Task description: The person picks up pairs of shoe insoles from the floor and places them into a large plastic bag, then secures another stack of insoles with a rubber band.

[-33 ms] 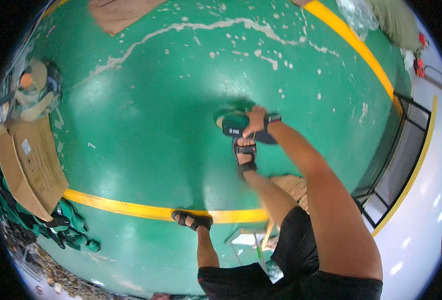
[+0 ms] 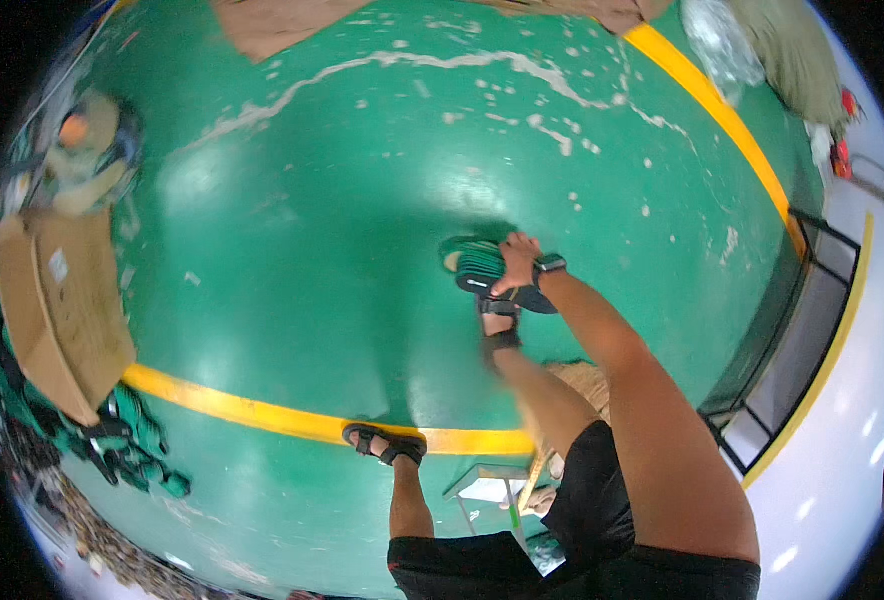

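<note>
My right hand [image 2: 518, 262] is closed around a stack of green and black insoles [image 2: 482, 265], gripping its right end. Thin green layers show along the stack's edge, with a black piece at the front. It is held above my right foot, which wears a black sandal [image 2: 502, 306] and is partly hidden by the stack. A dark band [image 2: 550, 263] circles my right wrist. My left hand does not appear.
An open cardboard box [image 2: 67, 310] stands at left, with green and black bundles [image 2: 132, 440] beside it. A clear bag [image 2: 127, 160] lies beyond. Brown cardboard [image 2: 282, 25] is at the far edge. A black metal frame [image 2: 802, 340] stands right; a small stool [image 2: 487, 482] is near my legs.
The stack has turned in my right hand's grip, so its layered green edge shows more than before. The whole view has shifted slightly.
</note>
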### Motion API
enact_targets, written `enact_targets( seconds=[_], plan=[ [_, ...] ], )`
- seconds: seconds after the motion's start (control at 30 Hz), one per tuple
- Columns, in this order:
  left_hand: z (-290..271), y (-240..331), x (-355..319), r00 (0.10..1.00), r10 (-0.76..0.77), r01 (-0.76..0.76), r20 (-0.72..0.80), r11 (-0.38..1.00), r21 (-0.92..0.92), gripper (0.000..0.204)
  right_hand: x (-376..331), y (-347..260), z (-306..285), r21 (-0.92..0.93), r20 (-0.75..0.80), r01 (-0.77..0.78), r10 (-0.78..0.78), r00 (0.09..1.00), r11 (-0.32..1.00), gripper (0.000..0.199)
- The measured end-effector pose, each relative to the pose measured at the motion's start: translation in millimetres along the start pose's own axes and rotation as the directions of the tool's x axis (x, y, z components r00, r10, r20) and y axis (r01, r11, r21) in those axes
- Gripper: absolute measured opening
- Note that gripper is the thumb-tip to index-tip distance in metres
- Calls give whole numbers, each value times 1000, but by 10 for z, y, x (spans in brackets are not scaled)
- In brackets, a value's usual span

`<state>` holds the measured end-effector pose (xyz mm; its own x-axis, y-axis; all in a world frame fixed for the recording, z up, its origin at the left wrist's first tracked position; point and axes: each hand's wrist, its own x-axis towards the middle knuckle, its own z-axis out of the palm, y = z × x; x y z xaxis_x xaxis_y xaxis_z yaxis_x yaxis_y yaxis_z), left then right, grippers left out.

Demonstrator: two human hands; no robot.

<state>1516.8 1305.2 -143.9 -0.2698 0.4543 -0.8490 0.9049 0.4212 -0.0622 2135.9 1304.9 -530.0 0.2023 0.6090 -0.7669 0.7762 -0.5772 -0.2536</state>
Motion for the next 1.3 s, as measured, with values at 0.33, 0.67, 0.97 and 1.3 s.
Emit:
enact_targets(
  seconds=[0.33, 0.67, 0.97, 1.3],
  plan=[
    [-558, -950, -177, 968, 199, -250, -154, 832, -496, 23, -1944, -2533, -278, 243, -76, 160, -146, 986, 957, 87],
    [-1034, -998, -1891, 915, 216, -274, -342, -289, -917, 79, -5398, -6673, -838, 492, 437, 431, -643, 629, 756, 85],
    [-274, -2692, -2706, 866, -413, -454, -282, -886, -95, 55, -7242, -7679, 963, 186, 848, 869, -522, 94, 458, 104],
    [195, -4953, -3792, 407, -895, -903, 182, -365, 224, 41, -9929, -8726, 3074, 400, 912, 892, 6, -410, 211, 91]
  ],
)
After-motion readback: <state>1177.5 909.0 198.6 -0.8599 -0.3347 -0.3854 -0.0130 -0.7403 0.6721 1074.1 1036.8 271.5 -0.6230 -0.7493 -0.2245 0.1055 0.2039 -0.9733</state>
